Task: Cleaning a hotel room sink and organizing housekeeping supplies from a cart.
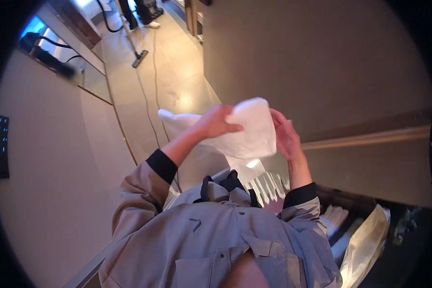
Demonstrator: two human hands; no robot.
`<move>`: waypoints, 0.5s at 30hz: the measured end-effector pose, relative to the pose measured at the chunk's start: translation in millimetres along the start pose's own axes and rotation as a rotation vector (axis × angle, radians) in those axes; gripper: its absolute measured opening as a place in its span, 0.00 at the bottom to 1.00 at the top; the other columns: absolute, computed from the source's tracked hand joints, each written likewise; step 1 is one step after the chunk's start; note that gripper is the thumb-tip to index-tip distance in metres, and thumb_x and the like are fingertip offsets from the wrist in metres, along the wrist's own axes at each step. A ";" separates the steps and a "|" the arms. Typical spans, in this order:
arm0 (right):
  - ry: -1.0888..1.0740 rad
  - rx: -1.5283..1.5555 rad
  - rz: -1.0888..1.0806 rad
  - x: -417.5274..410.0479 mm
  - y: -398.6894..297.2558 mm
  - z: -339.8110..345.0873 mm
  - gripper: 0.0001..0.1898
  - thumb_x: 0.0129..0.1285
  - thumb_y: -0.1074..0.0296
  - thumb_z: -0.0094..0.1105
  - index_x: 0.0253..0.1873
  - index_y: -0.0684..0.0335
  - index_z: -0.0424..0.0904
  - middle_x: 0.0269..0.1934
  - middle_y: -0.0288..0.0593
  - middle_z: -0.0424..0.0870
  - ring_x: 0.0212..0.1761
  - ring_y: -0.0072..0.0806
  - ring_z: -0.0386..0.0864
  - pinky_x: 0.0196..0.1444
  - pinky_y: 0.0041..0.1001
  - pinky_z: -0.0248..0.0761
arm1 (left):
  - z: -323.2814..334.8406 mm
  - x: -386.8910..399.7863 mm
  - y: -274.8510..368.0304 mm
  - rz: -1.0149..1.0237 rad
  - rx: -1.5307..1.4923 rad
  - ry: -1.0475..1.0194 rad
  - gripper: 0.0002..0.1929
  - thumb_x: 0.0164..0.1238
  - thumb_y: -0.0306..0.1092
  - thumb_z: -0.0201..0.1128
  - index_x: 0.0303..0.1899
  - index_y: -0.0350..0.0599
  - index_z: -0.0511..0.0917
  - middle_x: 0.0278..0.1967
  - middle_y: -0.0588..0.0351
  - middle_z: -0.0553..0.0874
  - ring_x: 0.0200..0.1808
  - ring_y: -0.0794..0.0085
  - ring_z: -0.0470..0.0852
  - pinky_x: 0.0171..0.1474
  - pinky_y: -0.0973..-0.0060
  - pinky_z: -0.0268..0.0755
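A folded white cloth, towel-like [253,133], is held in front of my chest, with a loose end reaching out to the left. My left hand [219,122] grips it from above, thumb lying across its near face. At the cloth's right edge is my right hand [287,138], fingers curved and partly hidden behind the fabric; whether it grips the cloth cannot be told. Beneath the cloth, a row of pale, upright folded items [268,187] shows between my forearms.
Ahead, a person [144,14] stands beside a vacuum cleaner's floor head [140,58]. Cables [154,90] run along the floor. A wall with a switch panel [2,144] is at left, a large brown panel [309,64] at right. A pale bag [367,241] sits lower right.
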State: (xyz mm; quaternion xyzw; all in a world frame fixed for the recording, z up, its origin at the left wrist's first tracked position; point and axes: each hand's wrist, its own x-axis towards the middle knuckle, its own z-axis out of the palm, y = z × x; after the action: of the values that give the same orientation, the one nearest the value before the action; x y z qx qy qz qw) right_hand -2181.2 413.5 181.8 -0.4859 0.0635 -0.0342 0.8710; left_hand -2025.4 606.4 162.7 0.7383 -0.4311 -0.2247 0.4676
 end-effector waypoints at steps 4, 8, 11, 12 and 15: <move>-0.065 -1.050 -0.070 123.3 3.6 56.4 0.30 0.55 0.64 0.66 0.60 0.67 0.66 0.50 0.45 0.78 0.49 0.29 0.76 0.53 0.29 0.69 | -102.9 0.7 -18.7 -0.156 -0.185 0.175 0.20 0.48 0.41 0.70 0.40 0.36 0.81 0.31 0.47 0.85 0.33 0.65 0.83 0.39 0.69 0.73; -0.330 -0.649 0.091 240.5 -9.1 91.3 0.21 0.59 0.69 0.61 0.55 0.69 0.69 0.42 0.41 0.81 0.40 0.24 0.79 0.43 0.24 0.73 | -189.2 12.6 -58.5 -0.259 -0.044 0.379 0.19 0.49 0.40 0.70 0.39 0.35 0.81 0.28 0.51 0.84 0.31 0.69 0.82 0.39 0.72 0.73; -0.352 -0.465 0.159 313.6 12.1 113.2 0.20 0.58 0.70 0.60 0.54 0.69 0.69 0.41 0.42 0.80 0.40 0.25 0.79 0.42 0.25 0.74 | -219.4 24.9 -116.0 -0.276 0.105 0.565 0.23 0.48 0.42 0.71 0.44 0.37 0.79 0.34 0.50 0.83 0.37 0.68 0.80 0.46 0.72 0.72; -0.319 -0.459 0.165 344.1 25.3 113.9 0.20 0.58 0.71 0.60 0.54 0.69 0.69 0.42 0.42 0.80 0.41 0.26 0.79 0.42 0.26 0.75 | -224.9 34.4 -134.8 -0.097 0.200 0.714 0.28 0.47 0.42 0.72 0.50 0.39 0.76 0.39 0.48 0.81 0.42 0.66 0.79 0.50 0.71 0.70; -0.169 -0.373 0.199 408.8 79.8 115.1 0.20 0.59 0.75 0.56 0.56 0.69 0.66 0.45 0.44 0.78 0.43 0.32 0.79 0.44 0.30 0.76 | -216.8 45.3 -144.9 0.111 -0.012 0.679 0.42 0.45 0.42 0.75 0.63 0.43 0.63 0.54 0.43 0.75 0.56 0.58 0.73 0.60 0.66 0.63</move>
State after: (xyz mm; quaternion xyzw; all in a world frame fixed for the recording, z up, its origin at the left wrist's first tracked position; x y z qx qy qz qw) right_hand -1760.3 502.8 142.1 -0.6312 0.0431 0.1052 0.7673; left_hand -1780.3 703.5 138.0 0.7435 -0.2890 0.0571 0.6004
